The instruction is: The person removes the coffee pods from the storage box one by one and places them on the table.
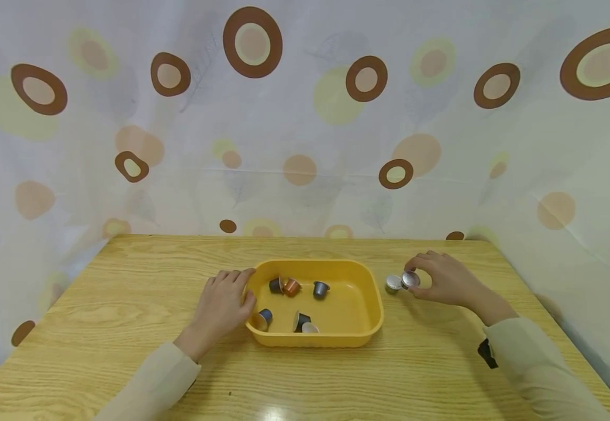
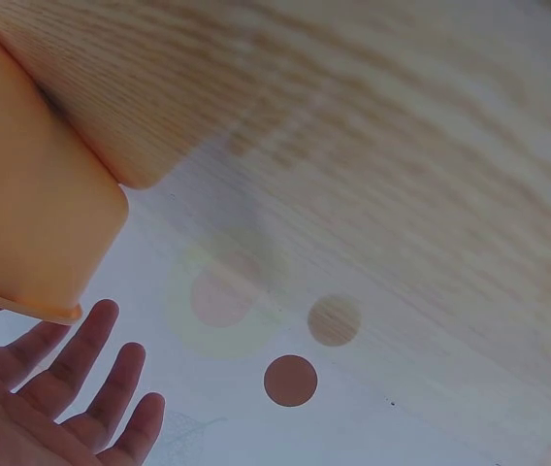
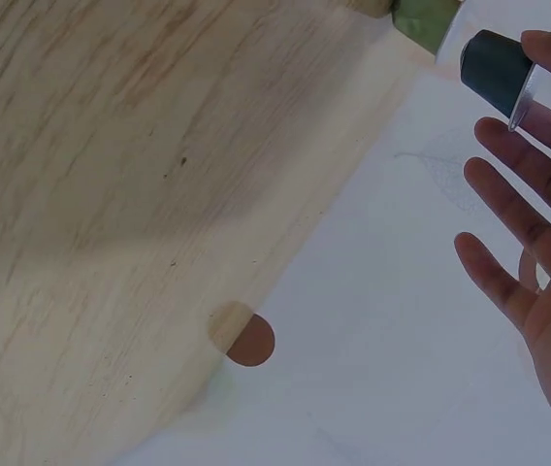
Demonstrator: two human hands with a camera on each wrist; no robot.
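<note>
My right hand pinches a dark green coffee capsule between thumb and index finger, its silver lid facing up in the head view. The other fingers spread loosely in the right wrist view. Just left of it, a lighter green capsule with a pale silver lid stands on the table. My left hand rests on the left rim of a yellow plastic tray; its fingers look relaxed in the left wrist view. Inside the tray lie several capsules, among them a copper one and a grey one.
The wood-grain table runs back to a patterned cloth, which also hangs along the right side. A blue capsule lies by the tray's left wall, and a black one near its front wall.
</note>
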